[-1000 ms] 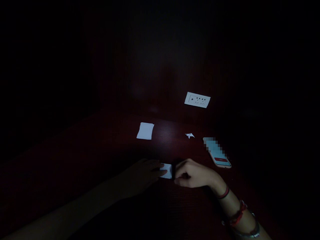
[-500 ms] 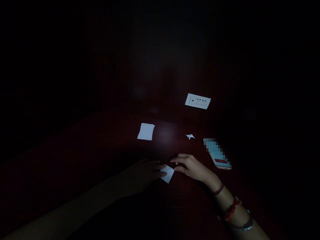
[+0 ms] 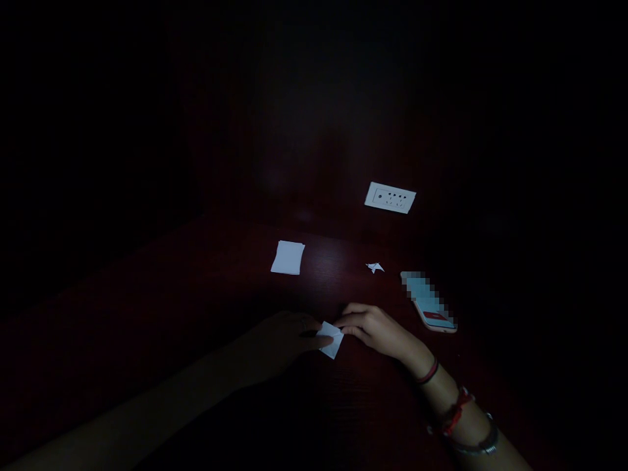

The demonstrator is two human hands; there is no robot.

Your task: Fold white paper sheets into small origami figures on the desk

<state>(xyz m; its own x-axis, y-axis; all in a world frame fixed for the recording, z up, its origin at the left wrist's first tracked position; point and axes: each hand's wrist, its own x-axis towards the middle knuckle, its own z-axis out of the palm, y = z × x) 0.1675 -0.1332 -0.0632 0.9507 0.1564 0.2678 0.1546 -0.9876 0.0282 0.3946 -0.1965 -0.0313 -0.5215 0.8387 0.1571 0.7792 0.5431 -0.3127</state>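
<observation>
A small square of folded white paper (image 3: 330, 351) lies on the dark red table, with a crease running across it. My left hand (image 3: 289, 335) comes in from the left, its thumb lying over the paper and its fingers at the far left edge; it grips the sheet there. At the paper's right corner, my right hand (image 3: 375, 328) has its thumb and forefinger closed in a pinch. Shadow hides part of my left hand's fingers.
Behind my hands lies a stack of white paper squares (image 3: 288, 258). A small folded paper figure (image 3: 375, 267) sits to its right. A phone (image 3: 432, 307) rests beside my right hand. On the back wall is a white socket plate (image 3: 390, 197).
My right thumb and forefinger have closed on the paper's right corner. My left thumb has slid further right over the paper, and the left fingers have drawn nearer its far edge.
</observation>
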